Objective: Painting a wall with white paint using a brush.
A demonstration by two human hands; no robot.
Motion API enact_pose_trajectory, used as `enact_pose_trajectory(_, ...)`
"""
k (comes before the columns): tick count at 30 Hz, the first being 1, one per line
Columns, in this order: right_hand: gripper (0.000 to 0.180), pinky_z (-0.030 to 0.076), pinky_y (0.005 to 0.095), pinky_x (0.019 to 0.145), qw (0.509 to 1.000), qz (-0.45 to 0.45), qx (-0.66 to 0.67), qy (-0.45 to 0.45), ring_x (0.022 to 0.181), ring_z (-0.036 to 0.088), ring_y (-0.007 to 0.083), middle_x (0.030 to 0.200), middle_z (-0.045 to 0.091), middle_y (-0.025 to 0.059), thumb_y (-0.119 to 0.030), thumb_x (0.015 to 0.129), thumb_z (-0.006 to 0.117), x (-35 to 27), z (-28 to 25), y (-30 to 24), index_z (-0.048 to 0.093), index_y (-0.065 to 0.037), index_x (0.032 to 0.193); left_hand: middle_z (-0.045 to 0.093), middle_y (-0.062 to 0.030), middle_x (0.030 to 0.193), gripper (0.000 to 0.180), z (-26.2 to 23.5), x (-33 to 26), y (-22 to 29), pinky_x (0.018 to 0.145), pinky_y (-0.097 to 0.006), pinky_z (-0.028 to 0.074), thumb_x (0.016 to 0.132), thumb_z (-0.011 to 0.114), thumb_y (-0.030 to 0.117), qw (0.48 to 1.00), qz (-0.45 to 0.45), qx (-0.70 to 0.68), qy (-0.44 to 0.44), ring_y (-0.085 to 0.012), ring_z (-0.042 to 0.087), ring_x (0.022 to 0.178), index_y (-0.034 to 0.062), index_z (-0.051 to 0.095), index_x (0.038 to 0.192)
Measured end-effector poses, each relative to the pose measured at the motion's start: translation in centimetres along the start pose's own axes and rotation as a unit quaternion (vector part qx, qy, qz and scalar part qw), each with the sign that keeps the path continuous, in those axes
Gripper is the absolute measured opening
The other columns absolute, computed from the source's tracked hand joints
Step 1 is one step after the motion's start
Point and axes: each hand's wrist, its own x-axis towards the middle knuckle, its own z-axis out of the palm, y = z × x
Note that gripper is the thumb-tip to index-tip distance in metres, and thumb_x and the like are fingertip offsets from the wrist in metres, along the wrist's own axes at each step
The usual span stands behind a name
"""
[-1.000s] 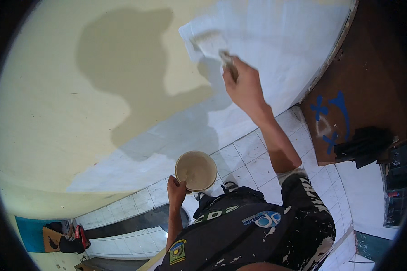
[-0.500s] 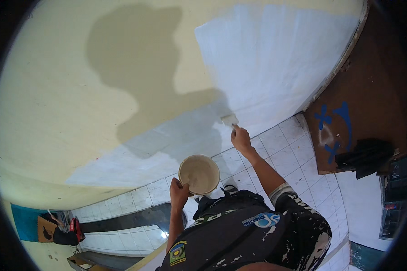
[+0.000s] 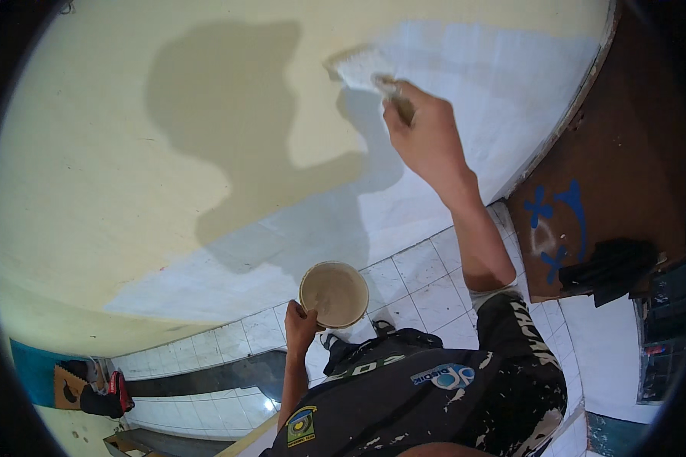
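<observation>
My right hand is closed round the handle of a wide paintbrush, raised high in front of me. Its white-coated bristles lie at the upper left border of the white painted patch, against the yellow wall. Down by my waist, my left hand pinches the rim of a round bucket. Inside it is a greyish-beige surface; how deep any paint stands, I cannot tell.
White floor tiles run along the wall's foot. At the right stands a brown panel with blue marks and a dark cloth hanging on it. A black and red bag sits at the far left. My shadow falls on the wall.
My right hand has swung the paintbrush up the wall, from low near the floor to the patch's upper left edge. The left hand and bucket have stayed nearly in place.
</observation>
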Motion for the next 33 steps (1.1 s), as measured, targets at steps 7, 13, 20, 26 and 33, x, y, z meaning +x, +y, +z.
enact_pose_trajectory(7, 0.047, 0.053, 0.048, 0.061, 0.986, -0.082, -0.115, 0.087, 0.069, 0.062, 0.0379, 0.083, 0.06, 0.0219, -0.008, 0.09, 0.065, -5.7, 9.2, 10.2, 0.058, -0.007, 0.136, 0.052, -0.0127, 0.068, 0.024, 0.0, -0.2, -1.3, 0.055, -0.041, 0.046, 0.079, 0.066, 0.012, 1.0, -0.004, -0.031, -0.003, -0.0234, 0.051, 0.058, -0.0013, 0.047, 0.082)
enact_pose_trajectory(13, 0.043, 0.054, 0.0537, 0.071, 0.976, 0.143, -0.128, -0.105, 0.075, 0.066, 0.0429, 0.086, 0.065, 0.0239, -0.011, 0.089, 0.064, -21.2, 14.6, 20.7, 0.06, -0.004, 0.132, 0.053, -0.0114, 0.07, 0.023, -1.1, -2.0, 2.7, 0.046, -0.04, 0.058, 0.08, 0.066, 0.006, 0.994, -0.033, -0.108, -0.016, -0.0224, 0.064, 0.057, -0.0018, 0.044, 0.082)
enact_pose_trajectory(20, 0.017, 0.053, 0.054, 0.078, 0.974, 0.164, -0.099, -0.119, 0.086, 0.066, 0.047, 0.087, 0.068, 0.0276, -0.01, 0.085, 0.063, -15.4, 12.5, 18.2, 0.066, 0.001, 0.098, 0.053, -0.0121, 0.069, 0.024, -1.0, -0.8, -0.3, 0.048, -0.039, 0.057, 0.081, 0.066, 0.008, 0.993, -0.04, -0.102, -0.037, -0.0238, 0.066, 0.057, -0.0008, 0.044, 0.081)
enact_pose_trajectory(26, 0.025, 0.052, 0.0477, 0.069, 0.997, 0.077, 0.01, -0.03, 0.077, 0.065, 0.0449, 0.081, 0.066, 0.0259, -0.005, 0.087, 0.062, -3.4, 2.1, 3.0, 0.066, -0.001, 0.111, 0.053, -0.0127, 0.068, 0.023, -0.6, -0.9, 0.0, 0.047, -0.039, 0.054, 0.08, 0.065, 0.008, 0.999, 0.027, -0.019, -0.01, -0.0251, 0.066, 0.056, -0.0007, 0.044, 0.08)
enact_pose_trajectory(33, 0.038, 0.052, 0.0454, 0.066, 0.992, -0.081, -0.029, 0.097, 0.074, 0.065, 0.0395, 0.081, 0.065, 0.0242, -0.004, 0.088, 0.064, 3.5, -1.4, -2.7, 0.063, -0.002, 0.126, 0.054, -0.0121, 0.07, 0.022, -1.4, -2.0, 4.1, 0.045, -0.039, 0.056, 0.08, 0.064, 0.005, 0.999, 0.009, -0.041, -0.03, -0.0243, 0.066, 0.056, -0.0009, 0.043, 0.081)
